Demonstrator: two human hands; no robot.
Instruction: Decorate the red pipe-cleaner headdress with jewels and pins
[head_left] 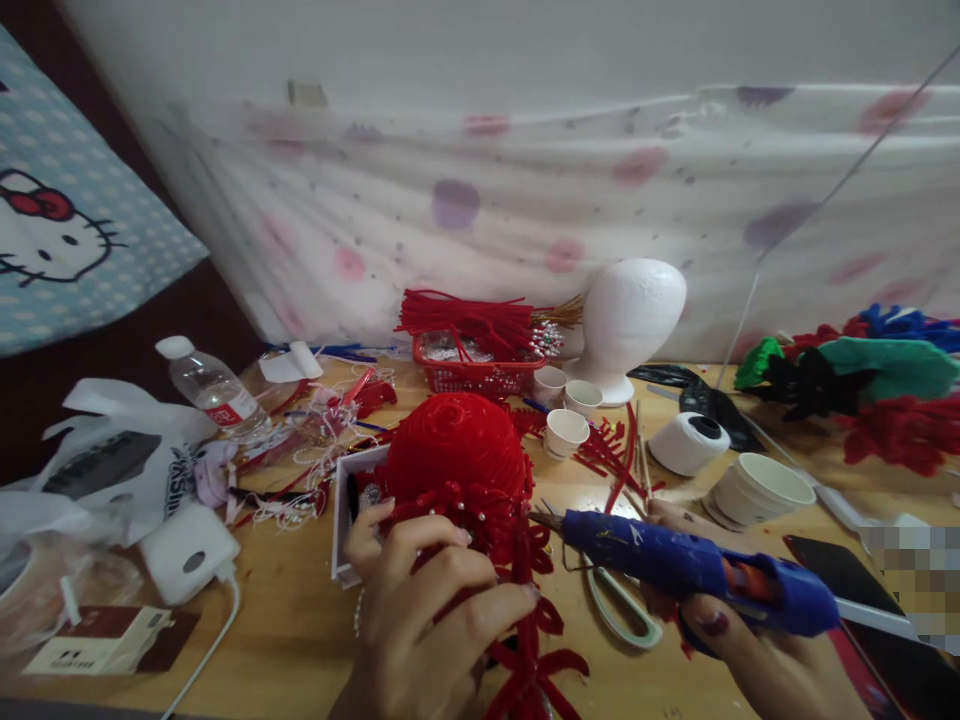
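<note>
A blue hot glue gun (pixel 645 555) is gripped in my right hand (pixel 742 630); a white glue stick (pixel 874 617) sticks out of its back end. Its metal nozzle points left, close to the edge of a red domed headpiece (pixel 454 440) with coiled fuzzy strands and small white beads. My left hand (pixel 431 600) has its bent fingers over the headpiece's front edge and holds it. Red looped trimmings (pixel 536 655) hang down on the near side, partly behind my fingers. Under the headpiece is a white box (pixel 349 540), mostly covered.
Behind stand a red basket (pixel 480 378) of fuzzy stems, a white foam head (pixel 630 320) and paper cups (pixel 566 433). Scissors (pixel 622 610) lie under the glue gun. Thread cone (pixel 686 443) and larger cups (pixel 761 488) are right; a bottle (pixel 210 385) and white charger (pixel 187 555) left.
</note>
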